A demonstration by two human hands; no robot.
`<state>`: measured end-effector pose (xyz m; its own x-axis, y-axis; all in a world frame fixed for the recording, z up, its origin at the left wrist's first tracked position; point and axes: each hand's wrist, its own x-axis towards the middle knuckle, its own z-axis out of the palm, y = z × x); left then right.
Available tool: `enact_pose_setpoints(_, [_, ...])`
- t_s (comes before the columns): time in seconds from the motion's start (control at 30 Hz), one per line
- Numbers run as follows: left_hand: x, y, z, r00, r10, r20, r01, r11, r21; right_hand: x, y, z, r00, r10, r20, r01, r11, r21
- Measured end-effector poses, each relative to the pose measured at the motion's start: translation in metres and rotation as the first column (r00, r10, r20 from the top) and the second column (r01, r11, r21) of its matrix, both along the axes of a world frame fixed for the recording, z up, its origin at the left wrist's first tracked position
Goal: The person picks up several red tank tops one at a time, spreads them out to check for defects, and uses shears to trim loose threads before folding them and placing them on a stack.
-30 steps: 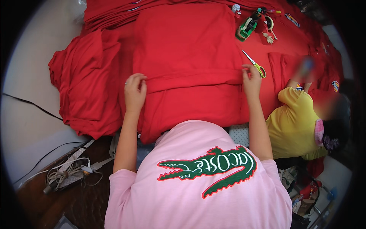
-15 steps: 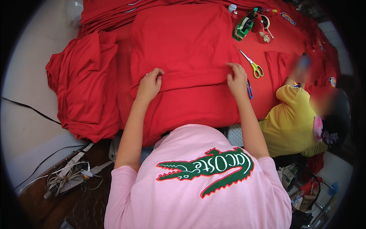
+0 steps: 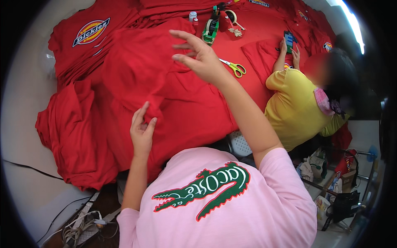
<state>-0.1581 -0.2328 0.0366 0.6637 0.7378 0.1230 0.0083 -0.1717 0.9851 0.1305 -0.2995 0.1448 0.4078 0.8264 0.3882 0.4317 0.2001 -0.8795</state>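
A red garment (image 3: 134,68) is lifted and rumpled in front of me, its upper part blurred by motion. My left hand (image 3: 142,134) is at its near lower corner, fingers stretched and thumb apart, with the cloth beside the fingertips. Whether they touch it is unclear. Raised over the garment's right side, my right hand (image 3: 202,58) has its fingers spread and nothing in it. Beneath lies more red cloth (image 3: 194,111), spread flat. Just right of my right wrist rest scissors with yellow-green handles (image 3: 236,69), partly hidden by the forearm.
Red garments are heaped at the left (image 3: 76,136) and stacked at the far left (image 3: 68,53). Farther back stand a green tape dispenser (image 3: 210,32), a tape roll (image 3: 230,16) and a white bottle (image 3: 192,16). At right, a person in yellow (image 3: 295,105) holds a phone (image 3: 288,41).
My hands have left the folded band of cloth. The right hand rose up and leftward, the left hand moved down and left. The garment is now lifted and crumpled, and the view has shifted.
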Motion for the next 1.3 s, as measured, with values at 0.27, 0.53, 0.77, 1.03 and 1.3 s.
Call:
enact_pose_setpoints(0.27, [-0.011, -0.038, -0.078, 0.991, 0.131, 0.027, -0.109, 0.909, -0.401, 0.165, -0.133, -0.185, 0.529, -0.105, 0.842, 0.84, 0.21, -0.501])
enact_pose_setpoints(0.53, [-0.022, -0.017, -0.087, 0.948, 0.316, 0.042, -0.284, 0.897, -0.337, 0.162, -0.149, -0.187, 0.514, -0.211, 0.831, 0.85, 0.251, -0.462])
enact_pose_setpoints(0.77, [-0.026, -0.019, -0.062, 0.964, 0.266, -0.021, -0.252, 0.881, -0.4, 0.164, -0.165, -0.162, 0.796, -0.442, 0.413, 0.544, 0.224, -0.809])
enact_pose_setpoints(1.03, [-0.002, -0.009, -0.024, 0.992, 0.037, -0.124, -0.038, 0.999, 0.0, -0.036, -0.149, -0.09, 0.756, -0.311, -0.576, -0.081, 0.829, -0.554])
enact_pose_setpoints(1.3, [0.057, -0.016, 0.004, 0.984, -0.02, 0.178, 0.07, 0.957, -0.281, -0.089, -0.146, -0.061, 0.91, -0.071, 0.409, 0.243, 0.889, -0.388])
